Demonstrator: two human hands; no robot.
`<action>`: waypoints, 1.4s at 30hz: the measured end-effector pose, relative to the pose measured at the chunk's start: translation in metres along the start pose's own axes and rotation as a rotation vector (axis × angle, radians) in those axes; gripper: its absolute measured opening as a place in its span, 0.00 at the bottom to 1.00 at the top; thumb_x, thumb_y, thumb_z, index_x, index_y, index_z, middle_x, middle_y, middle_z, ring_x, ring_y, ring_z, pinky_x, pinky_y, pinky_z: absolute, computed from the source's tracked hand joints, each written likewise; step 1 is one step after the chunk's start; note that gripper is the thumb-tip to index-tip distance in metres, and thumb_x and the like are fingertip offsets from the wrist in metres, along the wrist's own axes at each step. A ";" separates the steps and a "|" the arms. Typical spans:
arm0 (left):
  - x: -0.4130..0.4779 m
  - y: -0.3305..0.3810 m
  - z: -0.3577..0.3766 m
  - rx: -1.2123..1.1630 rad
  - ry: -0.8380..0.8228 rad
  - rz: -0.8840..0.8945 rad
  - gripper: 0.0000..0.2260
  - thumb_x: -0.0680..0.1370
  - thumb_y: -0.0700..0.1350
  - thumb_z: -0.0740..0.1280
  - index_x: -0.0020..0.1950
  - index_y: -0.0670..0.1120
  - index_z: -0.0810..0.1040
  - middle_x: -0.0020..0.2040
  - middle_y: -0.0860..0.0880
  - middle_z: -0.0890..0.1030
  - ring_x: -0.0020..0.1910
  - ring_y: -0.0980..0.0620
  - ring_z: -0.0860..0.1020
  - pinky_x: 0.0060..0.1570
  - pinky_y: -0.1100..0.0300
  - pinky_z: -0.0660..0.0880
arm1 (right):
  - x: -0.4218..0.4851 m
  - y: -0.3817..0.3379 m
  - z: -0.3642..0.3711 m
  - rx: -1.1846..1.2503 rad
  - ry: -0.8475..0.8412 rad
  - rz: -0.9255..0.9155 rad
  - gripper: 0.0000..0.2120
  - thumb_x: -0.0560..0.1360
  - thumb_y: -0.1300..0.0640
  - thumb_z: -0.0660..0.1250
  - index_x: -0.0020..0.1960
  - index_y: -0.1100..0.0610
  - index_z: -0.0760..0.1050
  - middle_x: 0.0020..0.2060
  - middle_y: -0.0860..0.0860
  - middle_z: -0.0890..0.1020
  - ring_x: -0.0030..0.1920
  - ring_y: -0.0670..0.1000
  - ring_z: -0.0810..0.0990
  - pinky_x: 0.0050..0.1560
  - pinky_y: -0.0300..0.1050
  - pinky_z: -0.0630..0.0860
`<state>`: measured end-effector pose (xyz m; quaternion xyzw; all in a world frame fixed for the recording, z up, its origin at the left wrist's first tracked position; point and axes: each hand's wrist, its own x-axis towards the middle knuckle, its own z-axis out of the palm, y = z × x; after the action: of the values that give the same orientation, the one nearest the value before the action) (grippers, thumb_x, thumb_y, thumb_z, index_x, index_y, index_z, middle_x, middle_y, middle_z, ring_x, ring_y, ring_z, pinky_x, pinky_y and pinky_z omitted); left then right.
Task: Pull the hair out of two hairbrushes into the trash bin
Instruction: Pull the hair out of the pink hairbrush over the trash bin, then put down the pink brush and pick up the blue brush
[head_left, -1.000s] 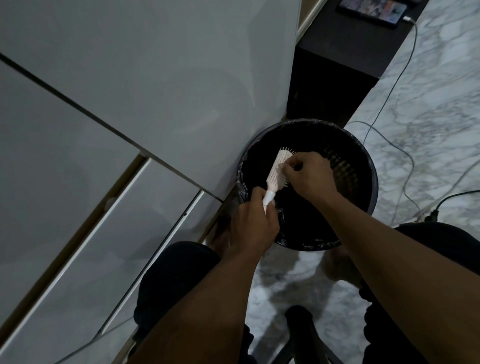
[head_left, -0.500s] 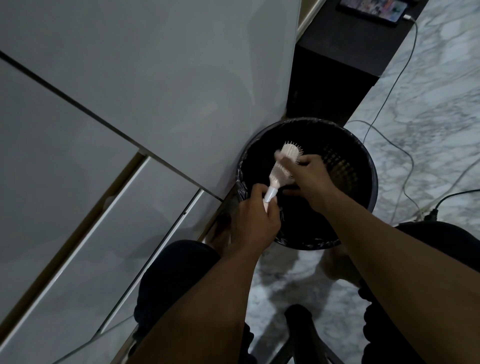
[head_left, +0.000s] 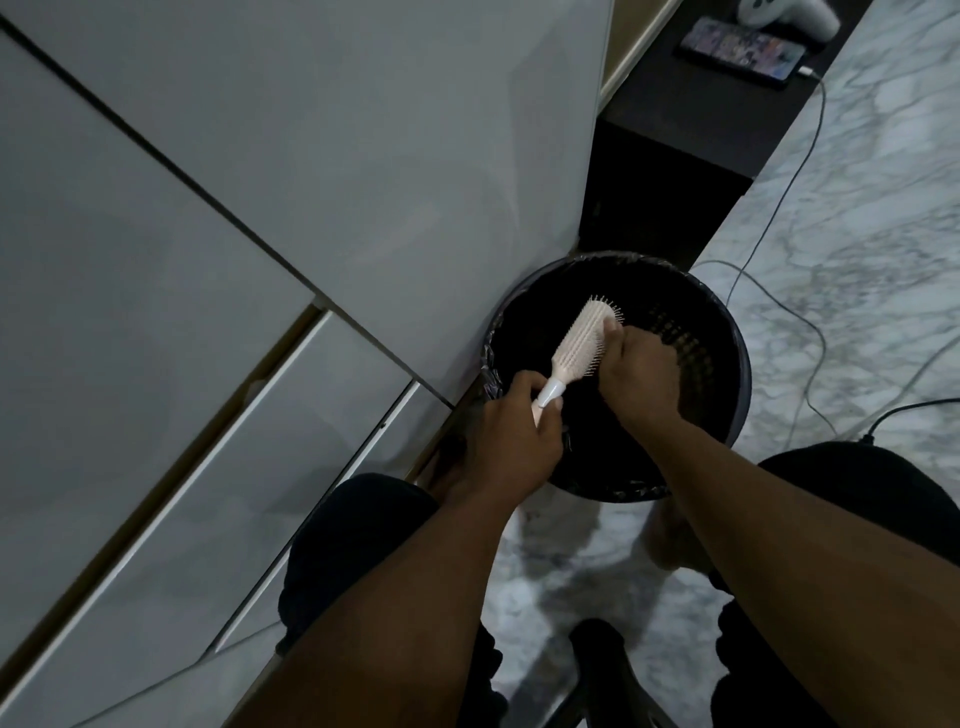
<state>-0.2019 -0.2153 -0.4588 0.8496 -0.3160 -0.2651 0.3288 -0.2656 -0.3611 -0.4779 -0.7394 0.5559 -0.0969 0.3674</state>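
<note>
A pale pink hairbrush (head_left: 579, 345) is held over the round black trash bin (head_left: 727, 415), bristles facing right. My left hand (head_left: 514, 431) is closed around its white handle near the bin's left rim. My right hand (head_left: 636, 371) rests against the bristle side, its fingers pinched at the bristles near the brush tip. Whether hair is between those fingers is too dark to tell. The bin has a black liner, and its inside is dark. A second hairbrush is not in view.
White glossy cabinet doors and drawers (head_left: 260, 260) stand directly left of the bin. A black low shelf (head_left: 691, 119) behind it carries a phone (head_left: 743, 49) on a charging cable. Cables (head_left: 810, 332) run over the marble floor at right. My knees frame the bin.
The brush has tilted so more of its head shows. My right hand slid from the lower bristles up toward the tip. The left hand stayed on the handle.
</note>
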 end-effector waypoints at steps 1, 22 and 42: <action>-0.002 0.003 -0.002 -0.018 0.000 -0.020 0.07 0.80 0.53 0.64 0.56 0.54 0.74 0.38 0.50 0.80 0.35 0.49 0.80 0.35 0.47 0.79 | -0.004 -0.001 -0.004 -0.027 0.050 0.002 0.27 0.83 0.41 0.47 0.41 0.58 0.74 0.39 0.59 0.83 0.41 0.62 0.82 0.45 0.53 0.78; -0.091 0.203 -0.187 -0.105 0.364 0.136 0.08 0.80 0.53 0.66 0.53 0.49 0.78 0.48 0.49 0.83 0.42 0.51 0.79 0.40 0.61 0.70 | -0.096 -0.214 -0.231 0.637 -0.270 -0.189 0.12 0.81 0.54 0.63 0.59 0.60 0.78 0.49 0.59 0.85 0.44 0.53 0.85 0.43 0.47 0.79; -0.192 0.216 -0.427 0.112 0.813 0.071 0.09 0.76 0.52 0.67 0.45 0.47 0.78 0.43 0.52 0.81 0.38 0.54 0.78 0.34 0.60 0.74 | -0.226 -0.465 -0.233 0.212 -0.159 -0.803 0.15 0.79 0.47 0.63 0.52 0.57 0.82 0.54 0.52 0.84 0.57 0.55 0.80 0.58 0.49 0.75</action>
<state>-0.1263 -0.0379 0.0191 0.8902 -0.2035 0.1216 0.3890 -0.1271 -0.2082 0.0505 -0.8605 0.1805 -0.2319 0.4161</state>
